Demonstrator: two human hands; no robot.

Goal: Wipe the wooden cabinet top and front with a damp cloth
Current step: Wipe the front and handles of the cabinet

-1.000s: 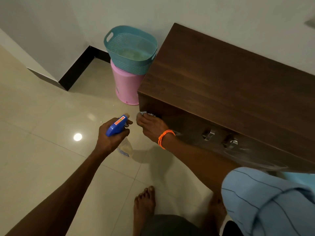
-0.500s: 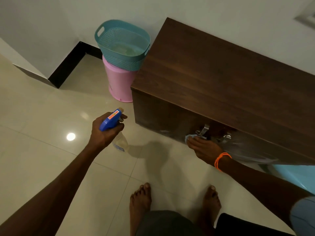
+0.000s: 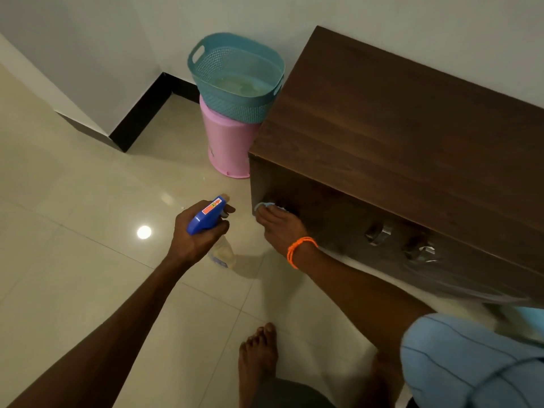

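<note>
Glossy cream floor tiles [image 3: 73, 275] and a plain white wall frame the dark wooden cabinet [image 3: 397, 136], which runs with its long axis from the near left corner away toward the upper right, its front face turned toward you and down to the floor. You press your right hand [image 3: 281, 228], an orange band [image 3: 300, 251] at the wrist, flat against that front beside its left edge, fingers curled over a pale blue cloth [image 3: 265, 205]; only a small fold of it peeks out past the fingertips, so its lie and direction cannot be told. The grip looks meant to keep the cloth bunched and pushed into the wood for the wipe. Your left hand [image 3: 195, 237] wraps closed around a blue-headed spray bottle [image 3: 206, 219], nozzle aimed ahead at the cabinet's left corner and clear body hanging below, likely held ready to wet the panel or the cloth. Two metal handles [image 3: 378, 232] sit further right on the front, apart from the cloth. A teal basket [image 3: 235, 75] rests on a pink bin [image 3: 226, 148] just beside the cabinet's left end.
</note>
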